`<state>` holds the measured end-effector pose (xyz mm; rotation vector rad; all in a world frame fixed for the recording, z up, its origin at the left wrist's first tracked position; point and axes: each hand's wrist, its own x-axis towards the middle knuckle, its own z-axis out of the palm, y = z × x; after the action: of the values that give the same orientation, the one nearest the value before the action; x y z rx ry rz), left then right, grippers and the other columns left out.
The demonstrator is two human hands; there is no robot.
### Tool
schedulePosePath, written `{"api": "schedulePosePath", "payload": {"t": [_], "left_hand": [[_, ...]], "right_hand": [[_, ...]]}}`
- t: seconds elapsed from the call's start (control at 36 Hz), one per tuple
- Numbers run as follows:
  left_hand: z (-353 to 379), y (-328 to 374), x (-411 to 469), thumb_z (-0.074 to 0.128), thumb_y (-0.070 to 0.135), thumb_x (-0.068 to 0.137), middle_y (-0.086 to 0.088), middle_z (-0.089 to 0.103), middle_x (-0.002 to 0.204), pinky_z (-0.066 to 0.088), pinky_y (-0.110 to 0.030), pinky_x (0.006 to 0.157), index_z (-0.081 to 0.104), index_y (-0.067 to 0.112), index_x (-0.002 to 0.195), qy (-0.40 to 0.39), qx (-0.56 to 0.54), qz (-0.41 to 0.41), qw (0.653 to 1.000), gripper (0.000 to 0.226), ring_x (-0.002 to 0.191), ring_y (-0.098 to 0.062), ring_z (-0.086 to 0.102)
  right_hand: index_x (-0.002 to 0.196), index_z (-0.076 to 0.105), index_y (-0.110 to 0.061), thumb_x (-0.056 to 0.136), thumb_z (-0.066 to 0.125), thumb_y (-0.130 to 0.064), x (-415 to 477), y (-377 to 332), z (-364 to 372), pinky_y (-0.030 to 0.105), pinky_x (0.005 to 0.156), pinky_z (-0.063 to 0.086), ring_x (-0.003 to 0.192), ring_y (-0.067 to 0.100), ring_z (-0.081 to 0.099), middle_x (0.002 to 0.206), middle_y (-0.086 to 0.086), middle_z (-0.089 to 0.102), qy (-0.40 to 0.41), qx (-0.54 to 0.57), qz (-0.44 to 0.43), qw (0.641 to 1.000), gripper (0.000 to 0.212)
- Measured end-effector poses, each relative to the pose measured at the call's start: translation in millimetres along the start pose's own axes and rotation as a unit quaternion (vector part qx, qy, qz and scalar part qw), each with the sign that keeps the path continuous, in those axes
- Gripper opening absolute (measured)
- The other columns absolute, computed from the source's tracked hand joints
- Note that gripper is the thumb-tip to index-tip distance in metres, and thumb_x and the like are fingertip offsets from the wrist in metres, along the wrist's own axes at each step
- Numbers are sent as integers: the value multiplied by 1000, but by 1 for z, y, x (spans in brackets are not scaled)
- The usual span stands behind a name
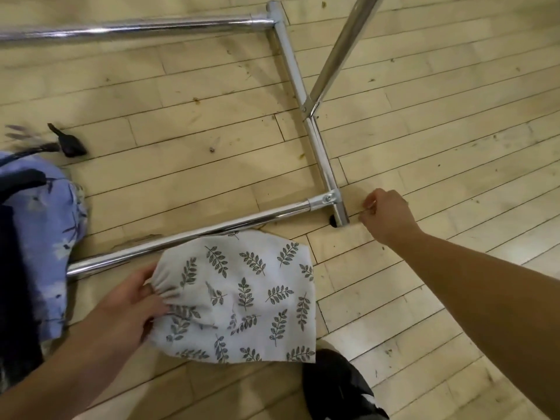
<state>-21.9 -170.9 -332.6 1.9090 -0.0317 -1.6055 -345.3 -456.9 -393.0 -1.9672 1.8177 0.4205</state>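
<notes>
Left hand [130, 310]: fingers and thumb curled tight round the gathered edge of the leaf-print cloth [242, 298], bunching it into pleats. The cloth spreads flat from that grip, long axis running rightward and gathered end pointing left. Its upper edge overlaps the near rail of the chrome rack base [321, 165]. Whether it rests on the wooden floor [454, 147] cannot be told.

Right hand [389, 213]: fingers curled together just beside the rack base's near right corner. Whether they pinch anything is hard to make out.

A blue floral garment [45, 237] is cut off at the left edge.
</notes>
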Motion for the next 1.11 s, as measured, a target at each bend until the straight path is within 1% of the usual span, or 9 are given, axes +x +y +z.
{"api": "schedulePosePath", "payload": {"t": [0.11,0.22,0.39,0.47,0.58,0.69,0.89,0.97,1.11], "left_hand": [[13,10,-5,44,-15,93,1,78,114,58,-44,77,65,31,125,-40,-8,13,999,60,97,-27,76],[15,14,-4,54,0,102,3,79,108,59,-41,76,72,36,116,-37,11,45,998,43,94,-22,78],[8,20,-5,68,40,92,13,72,88,49,-17,61,71,43,91,76,223,161,959,4,81,-2,67],[5,20,-4,65,45,93,16,64,99,43,-19,71,69,37,78,110,256,190,941,18,92,2,60],[9,23,-6,60,42,98,13,71,68,46,-20,54,65,24,66,85,221,151,960,37,58,4,62],[17,26,-13,59,49,95,-3,70,64,58,-43,61,67,21,75,38,133,118,983,35,57,-17,66],[-5,26,-7,58,47,99,-1,64,55,46,-31,49,65,10,82,95,101,117,983,41,48,-13,59],[-9,25,-4,62,46,97,2,66,57,44,-28,47,67,11,84,61,49,100,992,38,48,-11,59],[-24,26,3,73,38,92,1,73,78,47,-32,60,68,27,87,43,161,182,969,13,59,-9,57]], "right_hand": [[114,66,-6,100,57,-14,-14,-4,18,31,73,48,85,23,59,105,12,66,2,-12,14,1000,18],[111,63,-9,102,50,-17,-35,-19,19,23,58,42,73,15,57,94,6,64,-3,62,48,997,17],[117,63,-22,105,54,-24,-89,-46,13,27,63,53,81,16,69,96,-1,71,33,286,90,953,15],[111,66,-23,104,57,-23,-116,-62,4,26,63,55,76,16,70,85,-1,72,21,337,60,940,12],[107,67,-31,101,60,-20,-155,-110,-10,21,58,58,62,9,67,76,-3,73,-132,365,-52,920,15],[116,66,-39,101,62,-22,-185,-165,-8,19,63,55,68,3,65,80,-12,68,-309,297,-227,875,23],[138,47,-46,104,53,-16,-179,-205,5,9,62,47,68,-11,59,104,-12,70,-236,101,-397,881,46],[134,42,-51,99,51,-4,-173,-205,8,31,69,59,78,7,63,101,-7,69,-223,5,-409,885,59],[122,57,-38,94,53,-2,-158,-192,-3,20,58,38,74,4,46,85,-13,47,-253,-138,-338,896,45]]}}
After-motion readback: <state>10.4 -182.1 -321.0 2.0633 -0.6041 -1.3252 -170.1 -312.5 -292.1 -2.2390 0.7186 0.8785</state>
